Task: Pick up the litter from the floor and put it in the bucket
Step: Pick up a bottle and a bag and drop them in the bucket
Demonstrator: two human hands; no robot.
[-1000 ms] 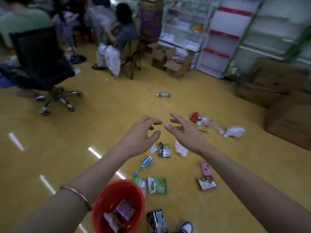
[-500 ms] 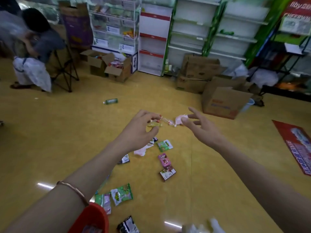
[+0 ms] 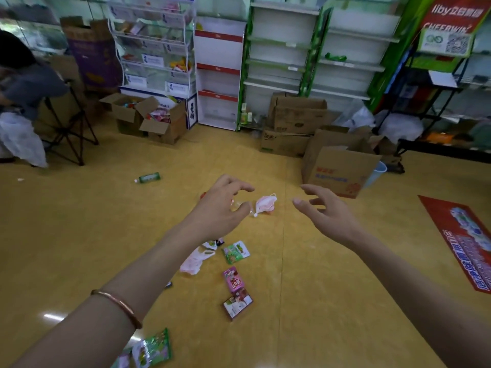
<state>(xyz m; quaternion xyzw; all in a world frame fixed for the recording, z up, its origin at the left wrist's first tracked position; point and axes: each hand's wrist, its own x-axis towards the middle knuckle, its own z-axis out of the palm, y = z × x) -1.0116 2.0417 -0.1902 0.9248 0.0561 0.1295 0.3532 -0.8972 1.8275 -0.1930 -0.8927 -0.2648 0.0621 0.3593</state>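
Litter is scattered over the yellow floor: a crumpled pink-white bag between my hands, a white plastic bag, a green packet, a pink packet, a brown carton, another green packet at the bottom edge and a green bottle farther off. My left hand reaches forward with loosely curled fingers and holds nothing. My right hand is stretched out, fingers spread, just right of the crumpled bag. The bucket is out of view.
Cardboard boxes stand ahead on the right, more open boxes at the back left before shelving. A seated person on a folding chair is at far left. A red floor banner lies on the right.
The view has swung right and forward, so the red bucket has dropped out of the frame. Both hands have moved apart, and the crumpled bag now shows between them.
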